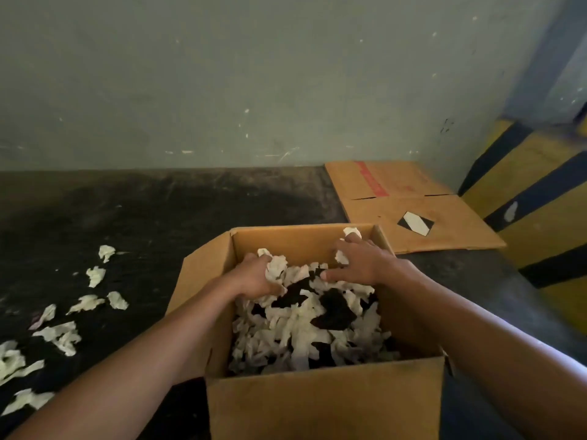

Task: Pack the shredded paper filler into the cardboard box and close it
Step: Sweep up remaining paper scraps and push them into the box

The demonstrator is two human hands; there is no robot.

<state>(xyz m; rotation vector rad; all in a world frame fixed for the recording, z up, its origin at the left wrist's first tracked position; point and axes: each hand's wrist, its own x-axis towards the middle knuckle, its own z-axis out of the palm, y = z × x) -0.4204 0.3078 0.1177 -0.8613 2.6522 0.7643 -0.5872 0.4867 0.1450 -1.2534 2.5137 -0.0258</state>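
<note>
Evidently worked with both hands inside the cardboard box [317, 398], toward its far wall, in the middle of the frame. Had the left hand [254, 279] curled shut round a white clump of the shredded paper filler [295, 331], fingers wrapped into it, probably so as to carry or tuck that clump where the layer ran thin. Held the right hand [362, 262] spread wide and gripping nothing, palm down, fingertips pressed on scraps near the far right corner; judged this a tamping or spreading posture, meant to level the fill rather than lift it.

Found the filler lying loose and uneven across the inside of the box, with dark patches [333, 309] showing through at the centre. Could not tell whether those were a dark packed item or bare bottom. Had the flaps folded outward and down, the left one angled away, which suited open access for both arms.

Noted more loose scraps [63, 335] scattered over the dark floor [158, 217] at the lower left of the frame, well apart from the box. Took the packing as unfinished on that account, and the closing as not yet begun.

Noted also a flattened cardboard sheet [422, 223] at the upper right, lying just beyond the box's far right corner, out of the way of the hands.
</note>
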